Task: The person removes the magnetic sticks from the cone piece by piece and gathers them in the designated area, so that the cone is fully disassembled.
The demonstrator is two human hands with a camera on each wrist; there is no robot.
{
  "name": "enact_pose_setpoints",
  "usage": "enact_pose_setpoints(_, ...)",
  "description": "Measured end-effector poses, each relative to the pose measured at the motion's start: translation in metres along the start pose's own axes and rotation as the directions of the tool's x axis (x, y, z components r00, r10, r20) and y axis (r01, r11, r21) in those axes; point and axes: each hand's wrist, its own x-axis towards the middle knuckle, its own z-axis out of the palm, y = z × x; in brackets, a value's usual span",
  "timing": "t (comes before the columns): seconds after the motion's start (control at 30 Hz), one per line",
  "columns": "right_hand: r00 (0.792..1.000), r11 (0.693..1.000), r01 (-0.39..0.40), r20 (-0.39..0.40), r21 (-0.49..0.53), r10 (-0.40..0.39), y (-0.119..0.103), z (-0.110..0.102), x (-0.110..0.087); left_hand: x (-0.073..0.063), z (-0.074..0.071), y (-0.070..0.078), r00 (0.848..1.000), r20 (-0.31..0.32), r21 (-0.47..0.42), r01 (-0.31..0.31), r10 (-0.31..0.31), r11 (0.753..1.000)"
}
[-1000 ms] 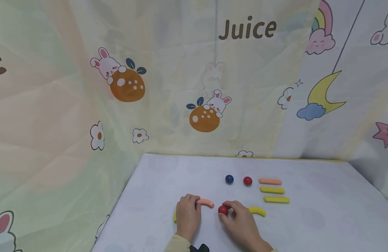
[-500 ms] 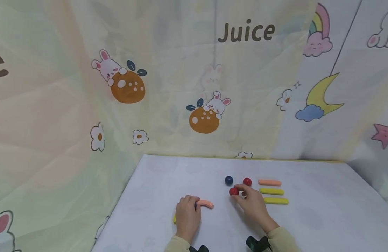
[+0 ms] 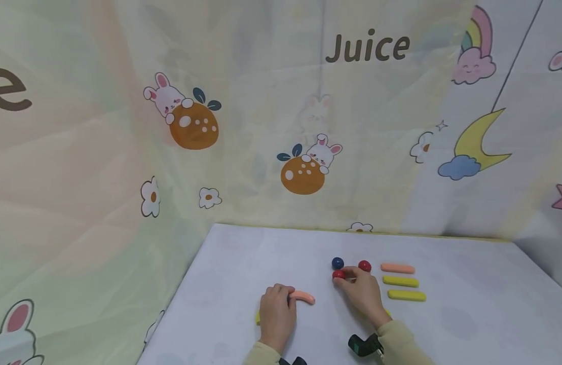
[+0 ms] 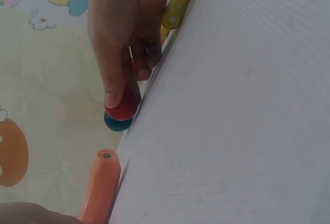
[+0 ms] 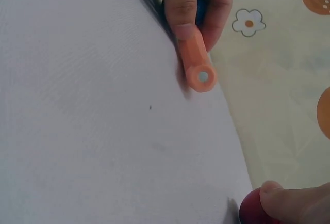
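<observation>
On the white table, my left hand grips a curved orange toy rod. A pale disc shows in the rod's end in the right wrist view, where something blue is partly hidden behind the fingers. A yellow piece peeks out left of this hand. Farther back, my right hand pinches a red ball between thumb and fingers. Just behind that ball is a dark blue ball, overlapped by it in the left wrist view. A second red ball sits beyond the right hand's knuckles.
Right of the balls lie a straight orange rod and two straight yellow rods, the farther yellow rod and the nearer yellow rod. A yellow bit shows past my right wrist. A printed cloth hangs behind the table.
My right hand has carried the red ball away from beside the left hand toward the back, up close to the blue ball. The left hand keeps its hold on the orange rod.
</observation>
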Motion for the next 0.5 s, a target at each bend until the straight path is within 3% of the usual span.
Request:
enact_pose_setpoints(0.3, 0.999, 0.999, 0.017, -0.031, -0.029, -0.018, 0.0029, 0.0046, 0.0021, -0.0005, 0.0011, 0.0001, 0.999, -0.023, 0.007, -0.022, 0.022, 1.0)
enact_pose_setpoints(0.5, 0.992, 0.999, 0.025, -0.12, -0.03, -0.028, -0.0026, 0.005, -0.0071, -0.0014, 0.0011, 0.0005, 0.999, -0.019, 0.008, -0.049, 0.049, 0.999)
